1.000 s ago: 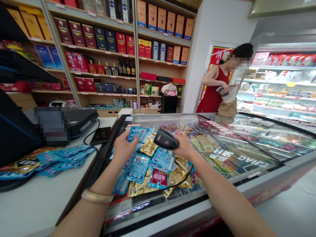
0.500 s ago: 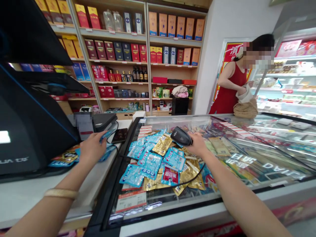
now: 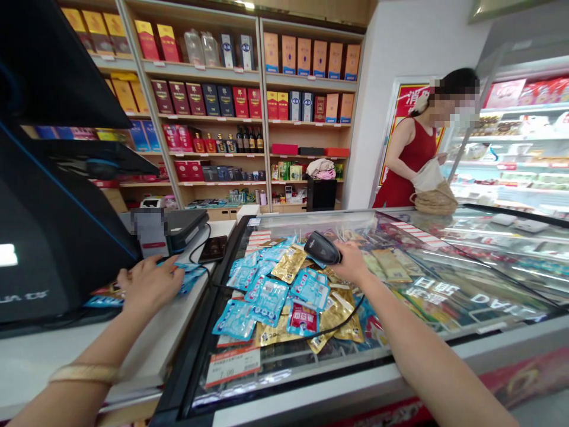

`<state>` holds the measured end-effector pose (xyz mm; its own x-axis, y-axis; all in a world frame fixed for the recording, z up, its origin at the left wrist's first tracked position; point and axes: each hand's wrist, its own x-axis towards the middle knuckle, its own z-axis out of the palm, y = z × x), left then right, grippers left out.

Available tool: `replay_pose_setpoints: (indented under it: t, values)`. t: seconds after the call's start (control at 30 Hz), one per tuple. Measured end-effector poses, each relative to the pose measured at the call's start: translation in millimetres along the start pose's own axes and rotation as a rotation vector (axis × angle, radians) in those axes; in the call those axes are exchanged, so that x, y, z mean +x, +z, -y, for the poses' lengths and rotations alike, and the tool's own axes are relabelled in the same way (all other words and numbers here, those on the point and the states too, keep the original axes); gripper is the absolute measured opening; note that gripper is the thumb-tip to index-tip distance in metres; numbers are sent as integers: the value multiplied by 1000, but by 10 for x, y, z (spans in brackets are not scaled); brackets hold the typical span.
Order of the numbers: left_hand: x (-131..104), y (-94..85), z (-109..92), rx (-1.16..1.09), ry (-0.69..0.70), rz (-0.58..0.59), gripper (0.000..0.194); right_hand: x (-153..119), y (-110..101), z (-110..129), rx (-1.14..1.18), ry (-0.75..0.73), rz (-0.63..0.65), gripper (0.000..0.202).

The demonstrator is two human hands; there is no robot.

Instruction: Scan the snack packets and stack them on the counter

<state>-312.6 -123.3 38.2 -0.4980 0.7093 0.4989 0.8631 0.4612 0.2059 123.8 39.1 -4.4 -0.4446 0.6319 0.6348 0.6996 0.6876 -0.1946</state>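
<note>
While left hand (image 3: 150, 286) touches packets (image 3: 190, 276), right (image 3: 354, 263) holds scanner (image 3: 322, 248)

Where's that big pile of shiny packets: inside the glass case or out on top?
Out, on top: the packets lie on the case's glass top, and a black cord runs across some of them.

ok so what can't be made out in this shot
All in the head view:
Left hand: whether it grips any blue packets; the hand itself covers the contact.
Scanner: most of its handle, hidden by the right hand.
Black terminal: cut off by the left and top edges.
Small sign: upper part pixelated.
Shelf price tags: too small to read.
</note>
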Motion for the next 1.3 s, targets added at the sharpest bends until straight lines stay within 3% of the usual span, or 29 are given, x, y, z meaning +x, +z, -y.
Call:
replay_pose_setpoints:
  t: [0.13,0.3,0.37,0.47,0.7,0.87,1.07,1.3]
  values:
    - [-82,26,-622,-96,93,-27,46,7,-10,19,10,7,-36,28]
    - [-329,150,-1449,-202,170,66,40,15,-25,41,23,27,-37,26]
    - [-450,194,-1682,-193,175,137,40,20,-29,45,24,39,-24,24]
    - [-600,255,-1870,-136,209,193,43,31,-28,40,31,46,-21,24]
    - [-651,399,-1867,-216,240,195,36,48,-45,62,26,33,-14,18]
    - [-597,448,-1771,-539,296,213,23,41,-69,111,88,16,-48,19]
    - [-541,482,-1667,-899,202,125,28,43,-89,182,166,-37,-66,20]
    - [-524,492,-1629,-907,154,83,27,34,-69,267,313,-74,65,16]
